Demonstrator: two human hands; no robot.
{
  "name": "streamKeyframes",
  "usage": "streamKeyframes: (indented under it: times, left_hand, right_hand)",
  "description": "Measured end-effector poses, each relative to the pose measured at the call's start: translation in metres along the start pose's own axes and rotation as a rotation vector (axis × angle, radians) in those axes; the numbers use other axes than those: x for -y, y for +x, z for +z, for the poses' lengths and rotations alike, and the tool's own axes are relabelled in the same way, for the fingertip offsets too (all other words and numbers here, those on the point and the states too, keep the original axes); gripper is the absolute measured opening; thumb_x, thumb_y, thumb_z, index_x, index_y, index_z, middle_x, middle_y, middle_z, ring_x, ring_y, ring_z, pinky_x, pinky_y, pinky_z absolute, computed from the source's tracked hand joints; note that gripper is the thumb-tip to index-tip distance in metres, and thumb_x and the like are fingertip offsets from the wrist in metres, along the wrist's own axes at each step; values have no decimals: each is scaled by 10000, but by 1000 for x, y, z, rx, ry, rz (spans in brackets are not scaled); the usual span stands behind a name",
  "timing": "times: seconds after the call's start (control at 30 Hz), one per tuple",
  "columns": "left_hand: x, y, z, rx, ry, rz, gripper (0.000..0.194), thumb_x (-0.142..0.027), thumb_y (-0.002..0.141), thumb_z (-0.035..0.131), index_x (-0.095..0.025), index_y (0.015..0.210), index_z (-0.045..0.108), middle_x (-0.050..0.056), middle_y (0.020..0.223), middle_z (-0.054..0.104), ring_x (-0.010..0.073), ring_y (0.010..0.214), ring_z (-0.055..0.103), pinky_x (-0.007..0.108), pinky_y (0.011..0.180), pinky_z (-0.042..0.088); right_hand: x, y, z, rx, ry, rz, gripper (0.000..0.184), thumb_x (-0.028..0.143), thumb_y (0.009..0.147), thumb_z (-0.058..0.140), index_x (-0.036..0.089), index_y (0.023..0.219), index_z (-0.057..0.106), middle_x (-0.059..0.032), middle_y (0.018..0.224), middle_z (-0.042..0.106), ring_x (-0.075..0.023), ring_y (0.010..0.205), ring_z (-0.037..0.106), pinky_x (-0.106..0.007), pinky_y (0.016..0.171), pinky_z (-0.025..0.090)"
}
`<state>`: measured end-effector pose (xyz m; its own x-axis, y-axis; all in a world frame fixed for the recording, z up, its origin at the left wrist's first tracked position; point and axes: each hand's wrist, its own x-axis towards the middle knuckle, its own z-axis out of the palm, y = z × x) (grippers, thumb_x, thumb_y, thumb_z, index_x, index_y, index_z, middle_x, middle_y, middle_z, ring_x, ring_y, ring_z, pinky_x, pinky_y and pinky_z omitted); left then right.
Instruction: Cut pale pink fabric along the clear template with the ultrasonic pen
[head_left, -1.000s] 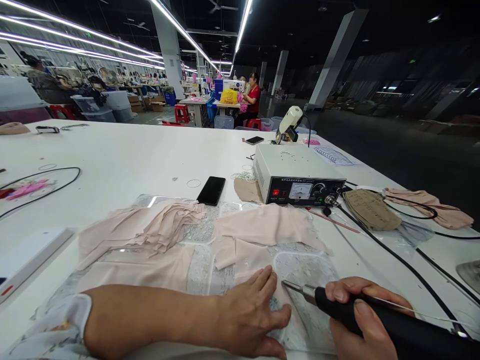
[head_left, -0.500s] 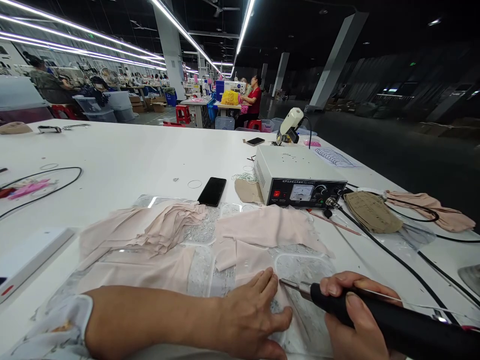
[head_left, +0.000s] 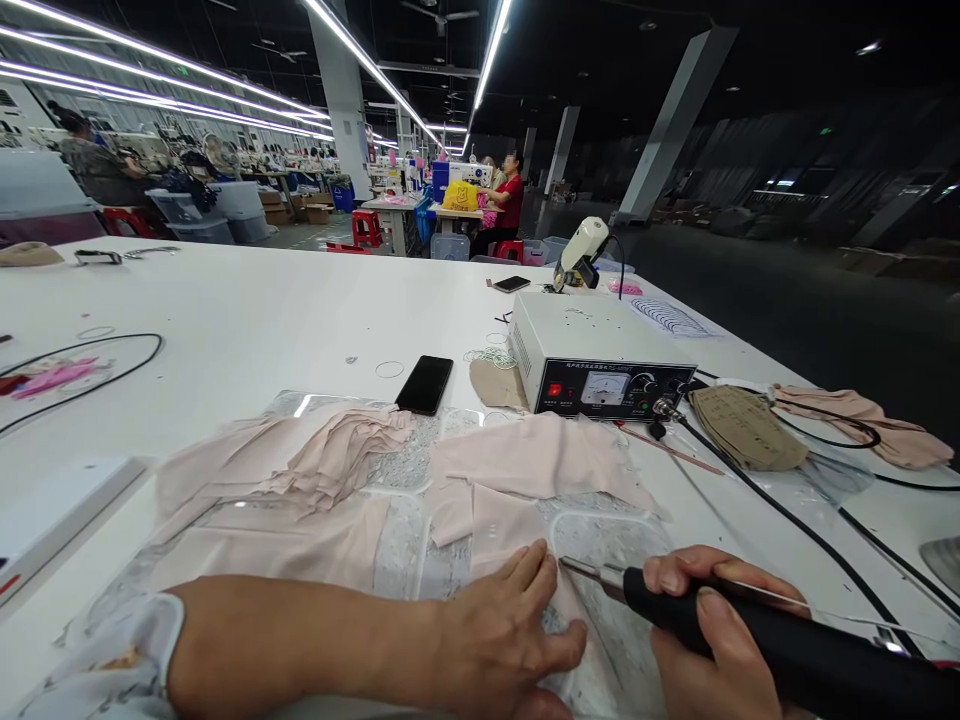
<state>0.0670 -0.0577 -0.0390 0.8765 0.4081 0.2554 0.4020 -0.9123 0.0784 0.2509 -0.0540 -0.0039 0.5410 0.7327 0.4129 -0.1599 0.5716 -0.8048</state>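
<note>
My left hand (head_left: 514, 625) lies flat over a pale pink fabric piece (head_left: 506, 525), fingers stretched out and pressing on it. My right hand (head_left: 720, 620) is wrapped round the thick black handle of a handheld ultrasonic tool (head_left: 795, 635). Its narrow metal tip points left, close beside my left fingertips and at the fabric's edge; whether it touches the cloth I cannot tell. Beneath lies a clear plastic board (head_left: 397, 540) with rounded panels. Another fabric piece (head_left: 540, 450) is spread behind my left hand. To the left sits a layered stack of pink fabric pieces (head_left: 322, 455).
A control box (head_left: 600, 340) with dial and knobs stands behind the fabric, its black cable (head_left: 757, 500) running along the right. A phone (head_left: 425, 384) lies by the board. Brown fabric pieces (head_left: 746, 425) are at right, a white case (head_left: 67, 520) at left. Co-workers sit beyond the table.
</note>
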Motion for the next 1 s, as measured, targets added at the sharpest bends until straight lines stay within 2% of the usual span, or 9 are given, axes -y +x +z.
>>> streamKeyframes:
  times: [0.27, 0.43, 0.6, 0.73, 0.8, 0.9, 1.0]
  left_hand:
    - [0, 0, -2, -10, 25, 2, 703, -663, 871, 536, -135, 1333, 484, 265, 1239, 552, 424, 1251, 496, 535, 1051, 385]
    - [-1, 2, -7, -4, 38, -2, 691, -652, 864, 556, -132, 1315, 504, 268, 1219, 569, 425, 1228, 519, 518, 1039, 402]
    - [0, 0, -2, 12, -7, -3, 662, -628, 896, 521, -128, 1328, 496, 262, 1232, 555, 420, 1265, 478, 541, 1075, 355]
    - [0, -1, 3, -4, -19, -9, 637, -627, 924, 467, -136, 1328, 500, 252, 1230, 552, 411, 1275, 472, 545, 1078, 354]
    - [-1, -1, 2, 1, -24, -18, 651, -641, 913, 478, -142, 1328, 509, 255, 1229, 553, 411, 1272, 477, 542, 1078, 358]
    - [0, 1, -6, 36, -68, -36, 631, -623, 899, 526, -140, 1304, 546, 247, 1222, 563, 405, 1267, 483, 535, 1088, 357]
    - [8, 6, -22, 96, -159, -68, 433, -430, 966, 519, -138, 1282, 574, 204, 1233, 581, 327, 1248, 522, 424, 1063, 427]
  right_hand:
    - [-5, -2, 9, -25, -47, 14, 122, 176, 675, 627, 191, 762, 543, 12, 698, 569, -124, 539, 526, -323, 515, 494]
    - [-6, -1, 5, -17, -54, 18, 127, 173, 674, 637, 191, 756, 541, 16, 692, 575, -126, 539, 530, -318, 512, 493]
    - [-8, 0, 6, 21, -59, 11, 143, 165, 691, 652, 197, 750, 526, 22, 696, 581, -132, 548, 551, -320, 530, 505]
    - [-9, 1, 8, -9, -26, 8, 124, 161, 699, 638, 199, 780, 552, 14, 734, 582, -132, 565, 547, -333, 546, 509]
    - [-7, 1, 2, -56, -7, 36, 126, 156, 679, 624, 202, 775, 556, 16, 737, 557, -128, 566, 530, -336, 543, 504]
    - [1, -2, -19, -131, 31, 64, 162, 157, 662, 609, 225, 792, 541, 24, 736, 502, -127, 576, 500, -335, 532, 498]
    - [12, -12, -43, -95, 73, 128, 122, 193, 701, 613, 219, 762, 512, 16, 714, 457, -121, 563, 476, -314, 499, 486]
